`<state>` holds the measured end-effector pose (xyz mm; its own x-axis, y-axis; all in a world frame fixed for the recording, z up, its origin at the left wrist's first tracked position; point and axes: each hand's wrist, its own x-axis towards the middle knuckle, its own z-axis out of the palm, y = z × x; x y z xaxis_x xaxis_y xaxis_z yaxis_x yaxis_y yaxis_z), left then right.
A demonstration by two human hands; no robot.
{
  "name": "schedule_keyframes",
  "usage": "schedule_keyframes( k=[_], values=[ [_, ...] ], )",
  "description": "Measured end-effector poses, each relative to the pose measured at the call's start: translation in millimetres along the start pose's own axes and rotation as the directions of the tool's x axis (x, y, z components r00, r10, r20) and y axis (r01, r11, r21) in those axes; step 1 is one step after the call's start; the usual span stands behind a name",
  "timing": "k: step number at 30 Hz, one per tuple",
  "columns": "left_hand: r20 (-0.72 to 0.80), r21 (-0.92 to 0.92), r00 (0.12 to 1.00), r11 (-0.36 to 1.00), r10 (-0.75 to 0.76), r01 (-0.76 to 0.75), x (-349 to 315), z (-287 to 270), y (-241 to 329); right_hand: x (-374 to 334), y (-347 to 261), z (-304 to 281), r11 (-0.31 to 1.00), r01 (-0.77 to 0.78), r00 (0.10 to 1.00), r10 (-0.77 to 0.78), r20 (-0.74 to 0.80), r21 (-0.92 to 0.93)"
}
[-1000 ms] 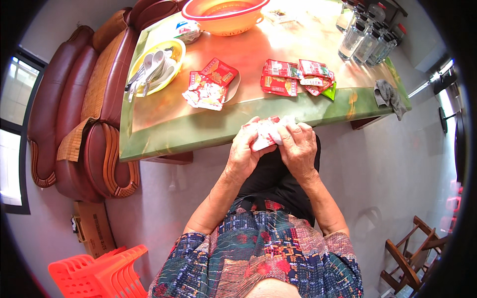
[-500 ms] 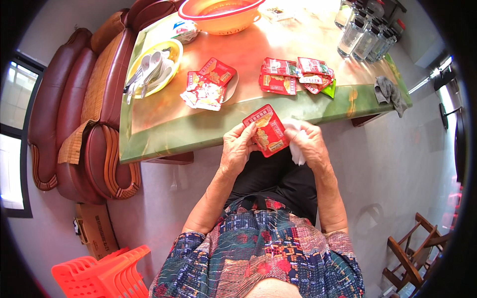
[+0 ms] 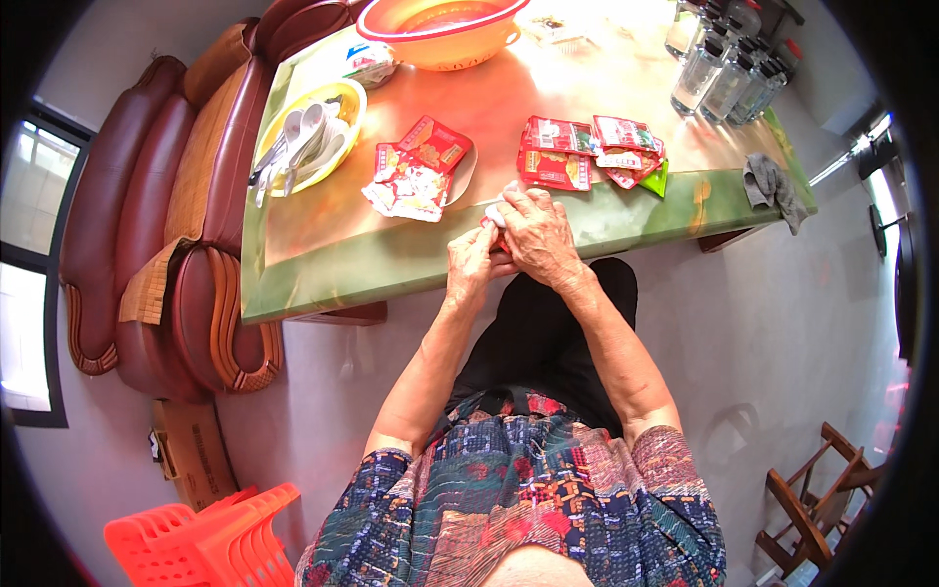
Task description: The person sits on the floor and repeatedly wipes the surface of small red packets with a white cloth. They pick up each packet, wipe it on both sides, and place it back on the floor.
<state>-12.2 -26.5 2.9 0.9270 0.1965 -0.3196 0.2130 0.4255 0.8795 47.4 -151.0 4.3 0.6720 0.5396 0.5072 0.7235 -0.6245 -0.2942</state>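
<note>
At the table's near edge my left hand [image 3: 471, 259] is closed around a red packet [image 3: 501, 241], which is mostly covered by the hands. My right hand [image 3: 540, 235] lies over it, pressing a crumpled white tissue [image 3: 496, 211] to the packet; its fingers are bent. Just beyond my left hand, several red packets [image 3: 436, 147] are heaped on a white plate [image 3: 466, 176], some showing pale backs. Beyond my right hand lies a second group of red packets [image 3: 555, 169], with a bright green packet [image 3: 657, 179] under its right side.
A yellow bowl [image 3: 354, 106] of white spoons [image 3: 309, 125] stands at the left. Farther back are an orange basin [image 3: 452, 51] and a plastic-wrapped pack [image 3: 370, 65]. Dark-capped clear bottles [image 3: 698, 76] crowd the right rear. A grey cloth [image 3: 771, 186] hangs over the right edge.
The red packet was held up face-on with the tissue beside it. Now my right hand has moved left and across it, bringing the tissue onto it and hiding most of it.
</note>
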Motion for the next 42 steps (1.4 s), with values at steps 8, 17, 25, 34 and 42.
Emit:
schedule_keyframes(
  k=[8,17,25,34,42],
  values=[
    [0.013,-0.072,1.000,0.997,0.016,-0.015,-1,5,-2,-36,20,-36,0.995,0.088,0.991,-0.092,0.101,0.040],
    [-0.001,0.023,1.000,0.999,-0.024,0.024,2,1,-2,-42,9,-60,0.992,-0.009,0.999,0.003,0.043,0.129],
    [0.009,0.060,0.997,0.996,0.072,-0.072,-8,4,5,-49,14,-53,0.891,-0.012,0.985,-0.067,0.157,0.453],
    [0.084,0.445,0.873,0.766,0.480,-0.464,46,-21,106,-44,37,-43,0.974,-0.165,0.983,0.175,-0.052,0.157],
    [0.142,0.686,0.894,0.609,0.424,-0.397,137,-56,100,-49,36,-29,0.987,-0.115,0.983,0.129,-0.128,0.111]
  ],
)
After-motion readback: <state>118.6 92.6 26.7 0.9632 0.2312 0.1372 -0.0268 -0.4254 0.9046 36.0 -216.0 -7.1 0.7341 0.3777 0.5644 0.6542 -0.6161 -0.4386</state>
